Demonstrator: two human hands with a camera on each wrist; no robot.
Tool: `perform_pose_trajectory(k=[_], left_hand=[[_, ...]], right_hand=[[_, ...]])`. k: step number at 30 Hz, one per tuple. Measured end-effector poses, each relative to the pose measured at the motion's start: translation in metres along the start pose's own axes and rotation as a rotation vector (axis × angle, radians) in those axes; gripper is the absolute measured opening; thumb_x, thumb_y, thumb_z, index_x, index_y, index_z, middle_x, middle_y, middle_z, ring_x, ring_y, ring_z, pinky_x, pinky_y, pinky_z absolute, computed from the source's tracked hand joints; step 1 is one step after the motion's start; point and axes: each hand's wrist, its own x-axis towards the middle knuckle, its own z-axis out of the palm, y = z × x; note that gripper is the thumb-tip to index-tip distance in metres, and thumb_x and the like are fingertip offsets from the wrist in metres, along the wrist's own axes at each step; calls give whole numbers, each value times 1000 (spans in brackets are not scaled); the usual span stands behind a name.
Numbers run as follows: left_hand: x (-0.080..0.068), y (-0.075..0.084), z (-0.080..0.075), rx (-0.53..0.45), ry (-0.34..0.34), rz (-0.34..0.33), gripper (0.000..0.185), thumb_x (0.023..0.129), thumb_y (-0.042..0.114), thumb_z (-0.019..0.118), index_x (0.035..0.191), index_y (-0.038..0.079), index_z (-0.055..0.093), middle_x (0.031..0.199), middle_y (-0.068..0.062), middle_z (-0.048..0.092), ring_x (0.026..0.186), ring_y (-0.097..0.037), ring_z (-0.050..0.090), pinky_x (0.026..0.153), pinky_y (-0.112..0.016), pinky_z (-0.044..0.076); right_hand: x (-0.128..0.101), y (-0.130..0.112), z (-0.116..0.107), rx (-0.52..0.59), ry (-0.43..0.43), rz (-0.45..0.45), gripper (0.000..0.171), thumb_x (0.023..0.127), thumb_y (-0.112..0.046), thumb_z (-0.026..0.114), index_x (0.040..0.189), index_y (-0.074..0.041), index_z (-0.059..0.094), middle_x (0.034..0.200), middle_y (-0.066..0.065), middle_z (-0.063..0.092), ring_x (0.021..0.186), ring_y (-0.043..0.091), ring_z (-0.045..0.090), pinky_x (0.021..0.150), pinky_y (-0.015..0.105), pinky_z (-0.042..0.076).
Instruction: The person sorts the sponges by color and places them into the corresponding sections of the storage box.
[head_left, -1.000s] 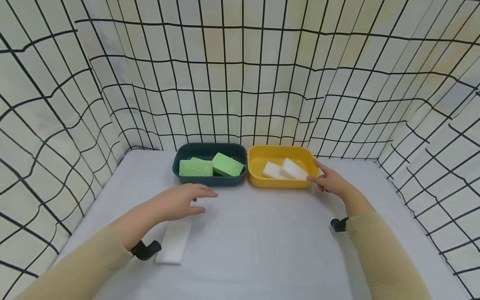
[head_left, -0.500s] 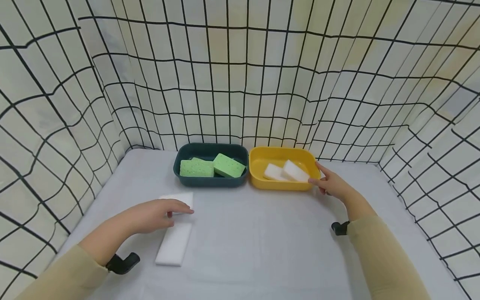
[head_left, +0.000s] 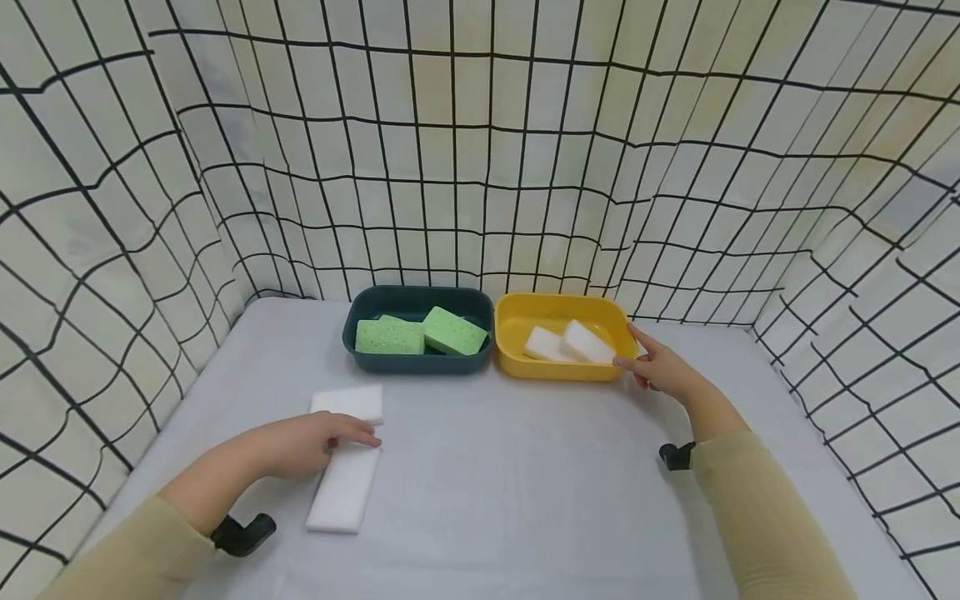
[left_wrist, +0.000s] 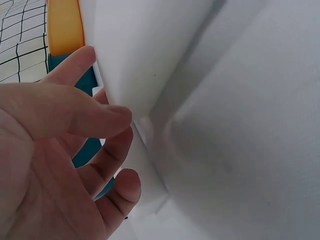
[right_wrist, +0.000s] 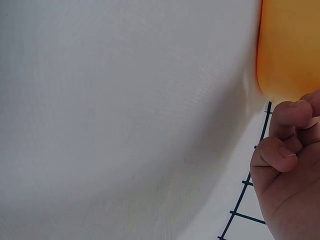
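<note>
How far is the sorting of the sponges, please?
Done: two green sponges lie in the dark teal tray, two white ones in the yellow tray. In hand: the left hand lies over two white sponges on the table; the right hand holds the yellow tray's rim. Left: those two.

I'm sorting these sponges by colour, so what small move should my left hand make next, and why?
Probably close the left hand around the white sponge it rests on. Its fingers lie loosely over the sponge without gripping it. The right hand holds the rim of the yellow tray, which already has white sponges; the green ones sit in the dark teal tray.
</note>
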Motion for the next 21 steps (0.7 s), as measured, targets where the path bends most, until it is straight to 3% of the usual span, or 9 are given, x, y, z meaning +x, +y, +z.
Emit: perform_pose_trajectory(k=[21], left_hand=[[4,1,3,19,-62,24,74,88,-18,40,128,38,67,142,-4,52,135,-37,40,108,-61,34]], right_hand=[[1,0,-1,-30,-7,2,102,86,-66,63,160,-31,3,67,4,52,63,21,48,67,32,39]])
